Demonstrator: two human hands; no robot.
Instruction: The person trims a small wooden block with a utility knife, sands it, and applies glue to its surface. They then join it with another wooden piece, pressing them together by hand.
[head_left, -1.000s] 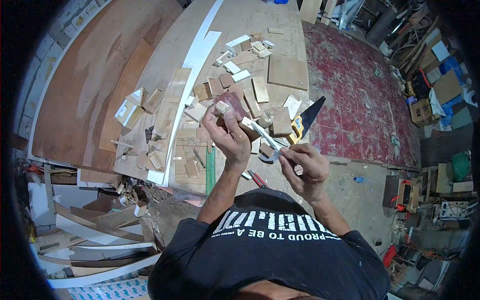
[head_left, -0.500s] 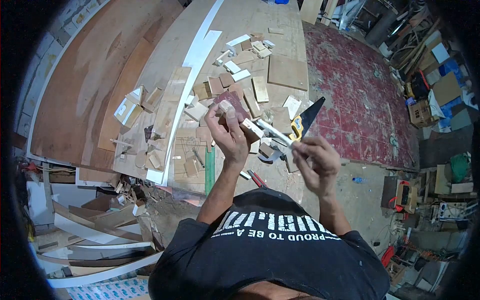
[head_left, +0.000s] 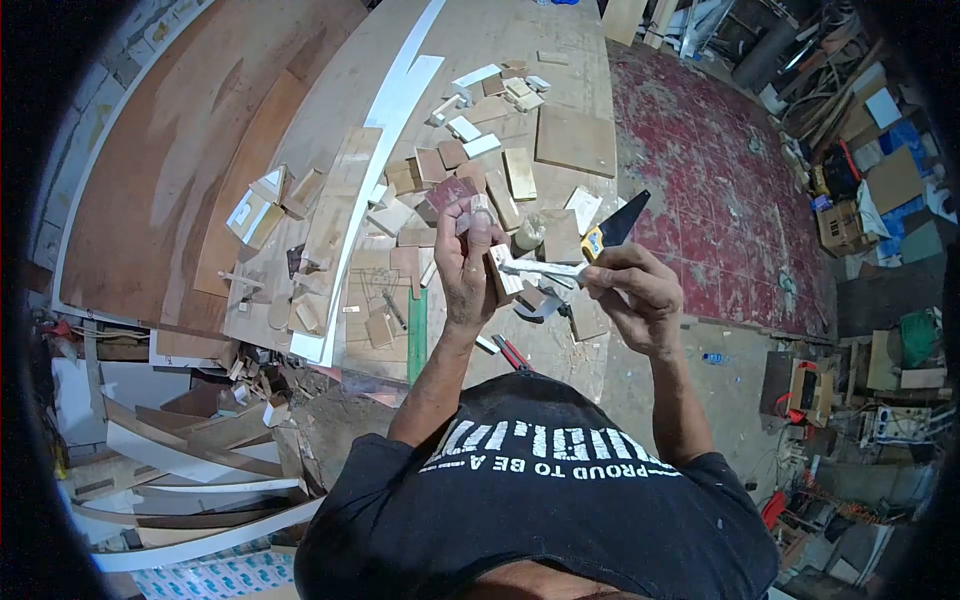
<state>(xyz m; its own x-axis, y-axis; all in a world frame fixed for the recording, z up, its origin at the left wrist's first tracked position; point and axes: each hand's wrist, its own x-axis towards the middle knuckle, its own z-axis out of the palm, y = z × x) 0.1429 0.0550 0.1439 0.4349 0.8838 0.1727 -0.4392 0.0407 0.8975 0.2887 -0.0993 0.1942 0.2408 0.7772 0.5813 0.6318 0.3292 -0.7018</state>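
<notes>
My left hand (head_left: 466, 262) is closed around a small wooden piece (head_left: 508, 282), its pale end facing right. Between the fingers and thumb of my right hand (head_left: 638, 298) is a thin whitish stick (head_left: 545, 268), held nearly level, its tip against that pale end. Just beyond the stick stands a small jar (head_left: 530, 232) with pale contents. A handsaw (head_left: 618, 222) with a yellow handle lies past my right hand. A reddish-brown piece (head_left: 450, 192) shows beyond my left fingers, partly covered by them.
Wooden offcuts (head_left: 520, 175) and a square board (head_left: 576, 142) lie across the worktable (head_left: 570, 90). A green strip (head_left: 418, 335) and red-handled pliers-like tool (head_left: 512, 352) are near its front edge. Small wooden assemblies (head_left: 258, 215) stand at left. Scrap strips (head_left: 200, 490) fill the lower left.
The stick has swung closer to level and its tip now meets the wooden piece's end. My left hand has shifted slightly right and turned the piece; the jar shows more fully.
</notes>
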